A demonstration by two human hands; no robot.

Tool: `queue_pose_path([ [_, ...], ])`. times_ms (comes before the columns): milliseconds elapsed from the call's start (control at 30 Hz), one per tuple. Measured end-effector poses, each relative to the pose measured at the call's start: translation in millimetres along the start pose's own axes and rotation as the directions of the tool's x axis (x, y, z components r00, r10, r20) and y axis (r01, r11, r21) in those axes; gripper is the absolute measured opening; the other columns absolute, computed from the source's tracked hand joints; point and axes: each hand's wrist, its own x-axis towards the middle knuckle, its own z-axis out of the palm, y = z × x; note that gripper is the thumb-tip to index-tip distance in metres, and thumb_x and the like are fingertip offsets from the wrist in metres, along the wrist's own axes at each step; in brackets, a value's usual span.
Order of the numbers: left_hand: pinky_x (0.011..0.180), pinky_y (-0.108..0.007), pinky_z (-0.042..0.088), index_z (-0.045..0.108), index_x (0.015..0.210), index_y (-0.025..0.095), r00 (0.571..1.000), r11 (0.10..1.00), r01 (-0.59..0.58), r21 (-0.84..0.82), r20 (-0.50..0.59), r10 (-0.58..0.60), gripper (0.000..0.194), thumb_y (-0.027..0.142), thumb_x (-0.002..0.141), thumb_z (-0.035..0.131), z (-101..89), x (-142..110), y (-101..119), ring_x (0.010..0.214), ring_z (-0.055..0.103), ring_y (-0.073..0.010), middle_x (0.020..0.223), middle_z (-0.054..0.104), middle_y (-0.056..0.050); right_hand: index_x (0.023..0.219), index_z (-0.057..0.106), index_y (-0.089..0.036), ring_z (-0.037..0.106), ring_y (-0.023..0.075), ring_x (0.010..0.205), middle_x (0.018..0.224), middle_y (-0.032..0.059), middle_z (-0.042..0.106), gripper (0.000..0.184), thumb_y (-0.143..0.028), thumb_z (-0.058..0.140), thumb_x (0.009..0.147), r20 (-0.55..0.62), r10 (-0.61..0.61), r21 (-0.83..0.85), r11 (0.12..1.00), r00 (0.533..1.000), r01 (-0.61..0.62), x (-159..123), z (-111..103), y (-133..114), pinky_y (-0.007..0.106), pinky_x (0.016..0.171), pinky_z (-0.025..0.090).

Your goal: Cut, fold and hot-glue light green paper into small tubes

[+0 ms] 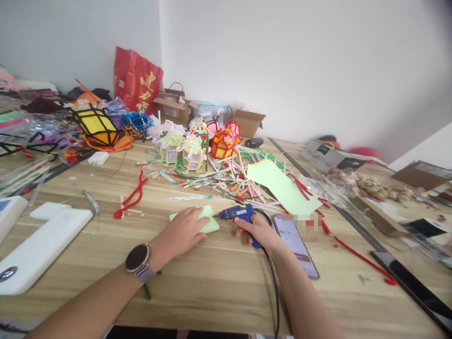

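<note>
My left hand (183,231) lies flat with fingers stretched over a small light green paper piece (209,222) on the wooden table (219,287), pressing it down. A watch (137,258) sits on that wrist. My right hand (259,231) is closed around the handle of a blue glue gun (237,213). The gun's nozzle points left and touches the paper's right edge. A black cord (272,282) runs from the gun toward me.
A phone (295,245) lies just right of my right hand. A larger green sheet (282,186), red pipe cleaners (131,197), scattered sticks and small pipe-cleaner lanterns (192,149) fill the middle. White devices (38,249) sit left; boxes, nuts and a black ruler (409,282) right.
</note>
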Motion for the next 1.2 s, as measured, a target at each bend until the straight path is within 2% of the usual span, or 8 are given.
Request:
queue_pose_path([
  [700, 0.105, -0.047, 0.042, 0.064, 0.114, 0.017, 1.000, 0.999, 0.014, 0.029, 0.015, -0.015, 0.030, 0.028, 0.087, 0.061, -0.3, 0.9, 0.9, 0.122, 0.051, -0.0321, 0.132, 0.055, -0.017, 0.074, 0.053, -0.018, 0.041, 0.0032, 0.032, 0.051, -0.0070, 0.058, 0.020, -0.031, 0.060, 0.086, -0.041, -0.015, -0.100, 0.995, 0.999, 0.011, -0.8, 5.7, -1.5, 0.015, 0.033, 0.033],
  [867, 0.103, -0.048, 0.043, 0.064, 0.114, 0.017, 1.000, 0.999, 0.009, 0.038, 0.011, -0.009, 0.030, 0.031, 0.088, 0.059, -1.2, 0.7, 1.0, 0.122, 0.051, -0.0323, 0.131, 0.056, -0.017, 0.072, 0.057, -0.017, 0.040, 0.0039, 0.031, 0.050, -0.0059, 0.059, 0.023, -0.035, 0.063, 0.084, -0.091, -0.018, -0.083, 0.997, 0.996, 0.011, 0.3, -5.7, 1.0, 0.016, 0.032, 0.033],
  [967, 0.106, -0.047, 0.041, 0.063, 0.118, 0.016, 0.999, 0.998, 0.015, 0.068, 0.041, -0.018, 0.034, 0.030, 0.088, 0.059, -3.3, 0.9, 2.3, 0.125, 0.050, -0.0328, 0.134, 0.055, -0.018, 0.065, 0.060, -0.016, 0.039, 0.0054, 0.031, 0.037, -0.0076, 0.047, 0.028, -0.038, 0.066, 0.082, -0.125, -0.028, 0.042, 0.999, 0.992, 0.033, 3.0, -14.9, 5.2, 0.016, 0.033, 0.034],
  [1033, 0.108, -0.046, 0.040, 0.062, 0.120, 0.015, 0.998, 0.997, 0.024, 0.077, 0.054, -0.028, 0.036, 0.030, 0.088, 0.059, -4.8, 1.1, 3.3, 0.127, 0.048, -0.0335, 0.136, 0.053, -0.019, 0.067, 0.063, -0.015, 0.043, 0.0062, 0.034, 0.041, -0.0051, 0.052, 0.025, -0.036, 0.068, 0.081, -0.108, -0.041, 0.251, 0.966, 0.993, 0.067, 4.4, -18.6, 7.4, 0.017, 0.036, 0.039],
  [1100, 0.108, -0.046, 0.040, 0.062, 0.120, 0.015, 0.998, 0.997, 0.029, 0.074, 0.048, -0.033, 0.036, 0.030, 0.087, 0.060, -5.7, 1.2, 3.8, 0.127, 0.048, -0.0335, 0.136, 0.053, -0.019, 0.078, 0.066, -0.016, 0.054, 0.0080, 0.043, 0.061, -0.0002, 0.067, 0.013, -0.027, 0.072, 0.077, -0.039, -0.043, 0.513, 0.857, 0.998, 0.057, 4.6, -20.1, 9.0, 0.020, 0.046, 0.050],
  [1200, 0.106, -0.047, 0.040, 0.063, 0.118, 0.017, 0.999, 0.998, 0.028, 0.047, 0.020, -0.029, 0.034, 0.030, 0.086, 0.061, -5.8, 1.1, 3.4, 0.126, 0.049, -0.0334, 0.135, 0.055, -0.017, 0.090, 0.065, -0.018, 0.066, 0.0115, 0.064, 0.085, 0.0010, 0.073, 0.024, -0.011, 0.074, 0.069, 0.110, -0.075, 0.736, 0.677, 0.991, -0.031, 4.4, -20.3, 11.7, 0.032, 0.071, 0.061],
])
